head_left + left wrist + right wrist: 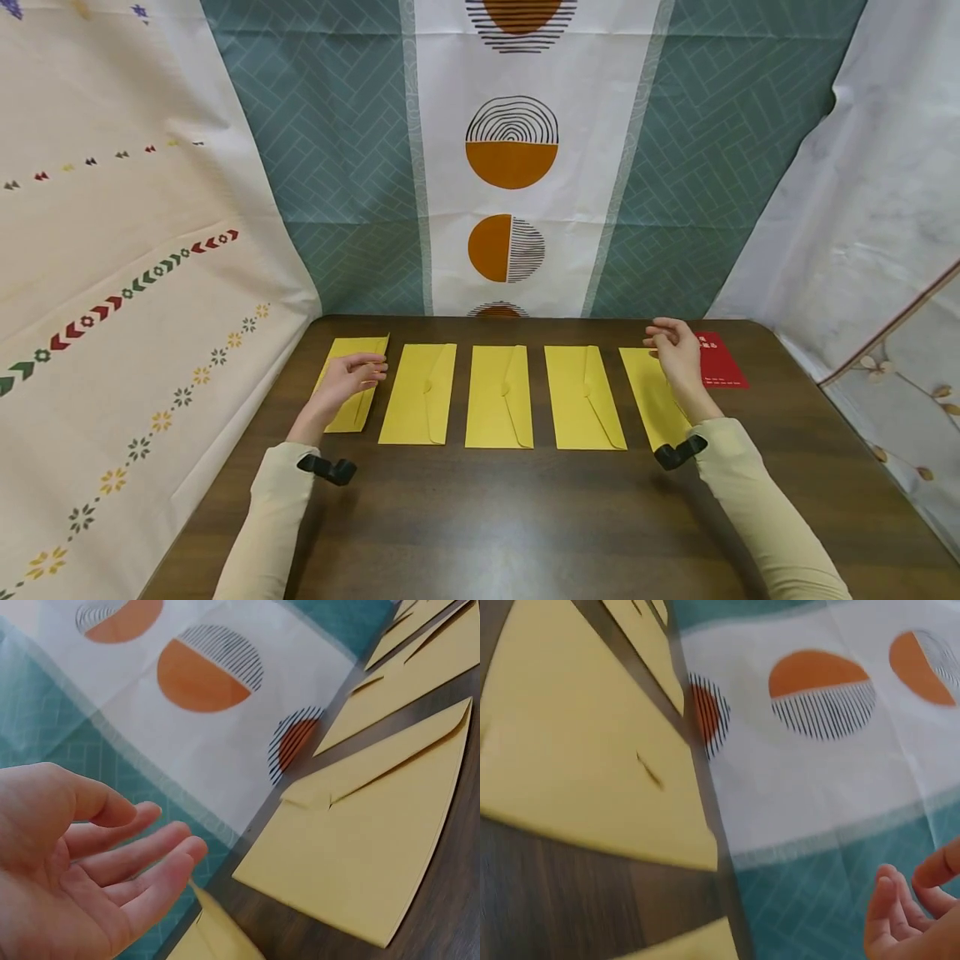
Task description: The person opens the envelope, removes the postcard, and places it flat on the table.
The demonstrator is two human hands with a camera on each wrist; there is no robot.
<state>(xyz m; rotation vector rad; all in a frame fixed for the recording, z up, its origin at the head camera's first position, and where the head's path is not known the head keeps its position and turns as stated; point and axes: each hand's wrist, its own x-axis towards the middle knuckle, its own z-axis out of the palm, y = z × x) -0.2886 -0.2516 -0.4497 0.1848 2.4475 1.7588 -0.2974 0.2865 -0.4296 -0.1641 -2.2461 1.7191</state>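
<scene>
Several yellow envelopes lie in a row along the far part of the table, flaps up. My left hand [347,385] hovers at the leftmost envelope [351,415], partly covering it, with fingers loosely bent and nothing gripped. In the left wrist view that envelope's edge [217,926] shows just past the little finger; whether they touch I cannot tell. Above the rightmost yellow envelope [651,400] is my right hand [681,367], its fingers relaxed and holding nothing. A red printed packet [723,367] lies to its right, partly hidden by the hand.
Between the hands lie more yellow envelopes: one at left [408,396], one in the middle [491,396], one at right [573,404]. A patterned cloth [345,167] hangs behind the dark wooden table [480,517]. Pale cloths flank both sides.
</scene>
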